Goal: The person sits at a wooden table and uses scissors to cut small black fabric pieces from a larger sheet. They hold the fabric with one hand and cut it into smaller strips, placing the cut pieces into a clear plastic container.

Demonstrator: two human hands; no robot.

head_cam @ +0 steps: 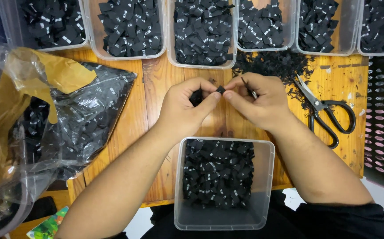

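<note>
Both hands meet over the middle of the wooden tabletop (130,119). The left hand (185,104) and the right hand (258,99) jointly pinch one small black woven fabric label (220,90) between thumb and fingertips; the left hand also encloses further black labels in its curled fingers, and the right hand carries a thin dark item whose kind cannot be told. A clear square plastic container (223,221), partly filled with black labels, stands at the near edge, directly below the hands. A row of clear plastic tubs (170,53) holding sorted black labels lines the far edge. Black-handled steel scissors (324,113) lie near the right edge, beside a heap of black trimmings (276,64). A crumpled clear plastic bag (85,119) of labels occupies the left edge.
</note>
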